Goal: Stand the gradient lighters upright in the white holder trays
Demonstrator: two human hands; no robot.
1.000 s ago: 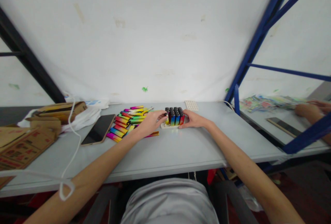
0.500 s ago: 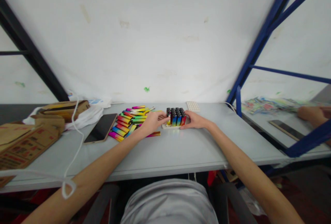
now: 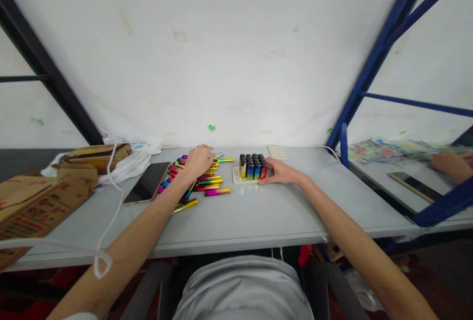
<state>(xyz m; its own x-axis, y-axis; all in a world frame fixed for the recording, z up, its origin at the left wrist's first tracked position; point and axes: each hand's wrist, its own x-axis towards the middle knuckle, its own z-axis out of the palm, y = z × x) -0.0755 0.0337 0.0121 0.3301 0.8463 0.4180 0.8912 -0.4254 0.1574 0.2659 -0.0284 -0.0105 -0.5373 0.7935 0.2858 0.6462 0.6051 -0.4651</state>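
A white tray (image 3: 237, 176) with holes stands on the table, its left end bare. Several lighters (image 3: 254, 170) with black tops and shiny rainbow-coloured bodies stand upright in it, packed in rows. My right hand (image 3: 280, 171) grips the tray's right end, thumb at the front corner and fingers against the lighters' right side. To the left, my left hand (image 3: 198, 161) is over a loose pile of similar shiny lighters (image 3: 212, 187), at its far side. Its fingers are curled down, and what lies in them is hidden.
Left of the pile lies a phone (image 3: 147, 183). Farther left are cardboard boxes (image 3: 48, 199), white plastic bags (image 3: 127, 169) and a hanging white cable (image 3: 117, 187). A second white tray (image 3: 277, 151) lies by the wall. Behind the blue frame (image 3: 373, 68), another person's hand (image 3: 449, 166) shows.
My left hand has left the tray's left side and moved left onto the pile, where several lighters have shifted. My right hand stays at the tray.
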